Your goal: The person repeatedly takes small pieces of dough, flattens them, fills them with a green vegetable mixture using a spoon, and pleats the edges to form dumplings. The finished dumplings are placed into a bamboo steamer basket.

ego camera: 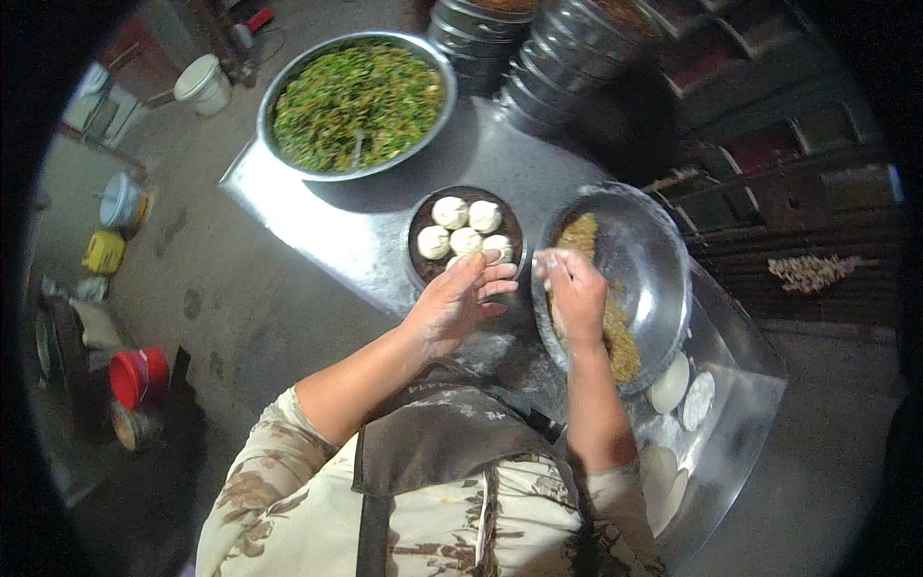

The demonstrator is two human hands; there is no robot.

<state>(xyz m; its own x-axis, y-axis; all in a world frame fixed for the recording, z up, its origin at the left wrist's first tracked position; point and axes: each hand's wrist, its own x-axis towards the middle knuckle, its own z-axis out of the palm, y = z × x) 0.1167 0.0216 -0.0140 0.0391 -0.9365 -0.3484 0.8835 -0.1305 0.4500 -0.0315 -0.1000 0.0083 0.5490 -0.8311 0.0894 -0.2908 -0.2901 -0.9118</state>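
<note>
My left hand (pixel 465 303) is over the near edge of a round steamer tray (pixel 425 270), its fingers apart and nothing seen in them. Several pale stuffed buns (pixel 450 213) sit together on the tray's dark liner, the nearest partly hidden by that hand. To the right, my right hand (pixel 577 288) hovers at the left rim of a large metal bowl (pixel 652 252), fingers curled inward. Whether those fingers hold anything is hidden. Yellowish-brown crumbly filling (pixel 621 346) lies along the bowl's left side, and flour dusts its rim.
A wide metal basin (pixel 451 94) of chopped green filling (pixel 360 94) with a spoon (pixel 357 148) stands on the metal table (pixel 346 252). Stacked steamers (pixel 479 36) rise behind. Flat dough rounds (pixel 698 401) lie at right. A red bucket (pixel 133 379) is on the floor.
</note>
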